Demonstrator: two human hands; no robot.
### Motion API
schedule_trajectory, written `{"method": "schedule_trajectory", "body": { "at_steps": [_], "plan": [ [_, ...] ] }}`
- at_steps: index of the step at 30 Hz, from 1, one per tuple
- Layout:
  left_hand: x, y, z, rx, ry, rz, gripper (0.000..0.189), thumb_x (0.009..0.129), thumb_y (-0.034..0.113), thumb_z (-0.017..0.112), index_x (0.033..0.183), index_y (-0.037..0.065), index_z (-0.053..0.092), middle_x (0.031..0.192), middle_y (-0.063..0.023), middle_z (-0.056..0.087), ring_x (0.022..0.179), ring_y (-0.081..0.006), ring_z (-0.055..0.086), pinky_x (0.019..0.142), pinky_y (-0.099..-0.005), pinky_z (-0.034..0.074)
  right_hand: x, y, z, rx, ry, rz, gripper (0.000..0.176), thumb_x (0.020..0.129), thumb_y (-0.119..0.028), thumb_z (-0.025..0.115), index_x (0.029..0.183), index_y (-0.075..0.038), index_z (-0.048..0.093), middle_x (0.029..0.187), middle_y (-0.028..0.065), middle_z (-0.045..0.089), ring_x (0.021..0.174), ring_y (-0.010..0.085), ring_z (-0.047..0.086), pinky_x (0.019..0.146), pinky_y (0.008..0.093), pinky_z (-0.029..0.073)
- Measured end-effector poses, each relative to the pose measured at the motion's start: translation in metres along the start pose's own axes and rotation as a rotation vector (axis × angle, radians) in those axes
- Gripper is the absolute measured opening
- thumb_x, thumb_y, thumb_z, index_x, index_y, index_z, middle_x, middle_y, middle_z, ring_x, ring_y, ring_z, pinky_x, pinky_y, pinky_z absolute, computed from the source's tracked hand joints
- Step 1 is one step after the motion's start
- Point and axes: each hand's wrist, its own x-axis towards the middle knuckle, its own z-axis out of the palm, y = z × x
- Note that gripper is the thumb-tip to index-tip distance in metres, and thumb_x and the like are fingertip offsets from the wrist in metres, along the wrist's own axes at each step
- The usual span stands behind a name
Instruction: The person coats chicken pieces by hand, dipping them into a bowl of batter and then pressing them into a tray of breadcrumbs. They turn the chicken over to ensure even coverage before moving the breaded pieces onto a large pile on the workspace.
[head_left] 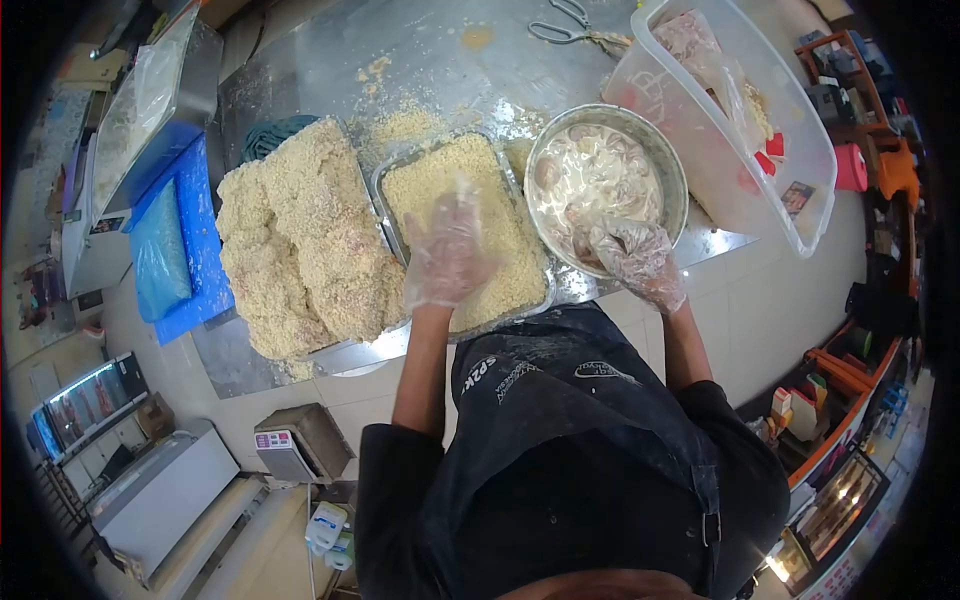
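Note:
My left hand (452,255), in a clear plastic glove, is over the metal tray of pale crumbs (510,240), its fingers apart and partly blurred. In a glove too, my right hand (635,258) reaches into the round metal bowl (680,190) at its near edge; its fingers are curled, and what they hold, if anything, is hard to make out. Pieces in creamy white batter (600,175) fill the bowl. Left of the crumb tray, large crumb-coated pieces (310,235) are heaped high on another tray.
Scissors (562,32) lie at the back of the metal table (420,40), where loose crumbs are scattered. A clear plastic bin (680,130) stands right of the bowl. On the left are a blue packet (162,255) and a dark green cloth (275,133).

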Motion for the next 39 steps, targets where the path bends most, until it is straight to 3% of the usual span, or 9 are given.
{"method": "schedule_trajectory", "body": {
  "at_steps": [2,6,10,15,20,26,29,35,39],
  "plan": [
    [0.002,-0.008,0.019,0.19,-0.057,0.116,0.082,0.076,0.02,0.074,0.146,0.004,0.032,0.131,-0.0204,0.054,0.119,-0.0309,0.054,0.103,-0.0392,0.042,0.002,-0.003,-0.001,0.06,-0.035,0.055,0.023,0.084,-0.02,0.065,0.101,-0.006,0.069,0.093,0.0138,0.069,0.084,0.0346,0.064,0.076,0.0419,0.05],
    [0.02,-0.022,0.021,-0.023,-0.334,-0.022,0.082,0.078,0.013,0.071,0.148,0.008,0.03,0.131,-0.0195,0.057,0.121,-0.0307,0.055,0.108,-0.0365,0.04,0.004,-0.009,0.001,0.043,0.075,0.003,0.018,0.085,-0.019,0.065,0.089,-0.002,0.066,0.08,0.0179,0.064,0.074,0.0361,0.063,0.069,0.0406,0.049],
    [0.038,-0.033,-0.025,-0.579,-0.297,-0.258,0.086,0.073,0.012,0.076,0.146,0.004,0.031,0.122,-0.0183,0.062,0.118,-0.031,0.056,0.105,-0.0365,0.042,0.004,-0.014,-0.005,0.075,0.018,0.125,0.021,0.085,-0.023,0.064,0.095,-0.005,0.069,0.088,0.0153,0.068,0.084,0.0351,0.064,0.075,0.0423,0.05],
    [0.035,-0.038,-0.043,-0.215,-0.087,-0.193,0.093,0.072,0.022,0.079,0.146,-0.002,0.027,0.121,-0.0222,0.06,0.118,-0.0299,0.057,0.102,-0.0345,0.045,0.001,-0.009,0.001,0.01,0.042,0.058,0.019,0.083,-0.021,0.064,0.096,-0.008,0.07,0.088,0.0144,0.068,0.084,0.0345,0.064,0.076,0.0429,0.05],
    [-0.01,0.021,-0.059,-0.256,-0.646,-0.721,0.087,0.075,0.042,0.072,0.132,-0.014,0.039,0.109,-0.027,0.064,0.102,-0.0377,0.064,0.092,-0.0421,0.051,-0.004,0.009,0.014,0.03,0.118,0.001,0.017,0.082,-0.018,0.064,0.096,-0.008,0.069,0.086,0.0135,0.067,0.081,0.0343,0.063,0.072,0.0436,0.05],
    [-0.065,0.017,0.04,-0.333,-0.577,-0.656,0.067,0.073,0.041,0.072,0.115,-0.009,0.056,0.102,-0.026,0.065,0.093,-0.0395,0.066,0.082,-0.0423,0.054,0.006,-0.012,0.002,0.013,-0.024,0.088,0.013,0.082,-0.017,0.064,0.089,-0.007,0.067,0.083,0.0134,0.066,0.08,0.035,0.063,0.071,0.0441,0.049],
    [-0.07,0.019,0.04,-0.229,-0.457,-0.624,0.047,0.075,0.032,0.071,0.104,-0.004,0.063,0.103,-0.0235,0.066,0.093,-0.037,0.066,0.082,-0.0421,0.053,-0.001,0.006,0.018,-0.048,0.201,-0.109,0.012,0.081,-0.016,0.063,0.088,-0.007,0.067,0.077,0.0151,0.064,0.076,0.0366,0.061,0.069,0.0443,0.048],
    [-0.06,-0.005,0.027,-0.582,0.206,-0.726,0.031,0.072,0.004,0.072,0.101,-0.001,0.063,0.083,-0.0139,0.069,0.074,-0.0267,0.068,0.071,-0.0355,0.053,0.002,0.001,0.013,-0.01,0.126,-0.01,0.015,0.08,-0.018,0.064,0.088,-0.006,0.067,0.077,0.0142,0.065,0.077,0.0356,0.063,0.071,0.0452,0.049],
    [-0.034,0.002,0.016,-0.32,0.16,-0.475,0.036,0.076,0.013,0.073,0.107,-0.001,0.061,0.108,-0.0181,0.067,0.1,-0.03,0.063,0.087,-0.0389,0.049,0.005,-0.007,0.009,0.022,0.108,0.029,0.015,0.08,-0.019,0.065,0.087,-0.005,0.067,0.079,0.0141,0.065,0.077,0.0361,0.063,0.071,0.0453,0.049]
  ]
}}
